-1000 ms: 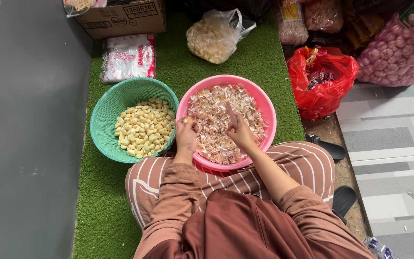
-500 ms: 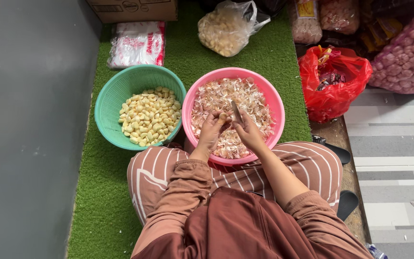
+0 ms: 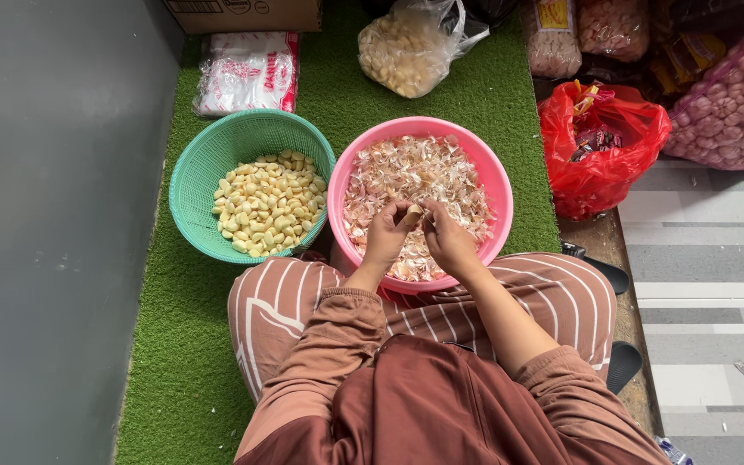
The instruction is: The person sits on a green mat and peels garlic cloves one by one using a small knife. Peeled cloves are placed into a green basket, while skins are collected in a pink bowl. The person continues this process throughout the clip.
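A: What's nearest the camera?

B: At the bottom centre, brown sleeves and striped trousers. Just above them the left hand and right hand meet over the near rim of the pink bowl.

A: What are they holding?

B: A garlic clove, pinched between the fingertips of both hands at mid-frame. Each grip is closed on it, the left holding one end, the right working at the other.

A: How would it handle?

B: Light and firm, I'd judge, small enough that only fingertips fit. The papery skin probably flakes and slips, so hold the body of the clove and pick at the skin from the tip. Press too hard and it might bruise.

A: And the bowl?

B: Full of pale pink skins. To its left, touching it, a green basket holds peeled cloves.

A: Further out?

B: Green turf underneath. At the top, a clear bag of cloves; upper right, a red bag.
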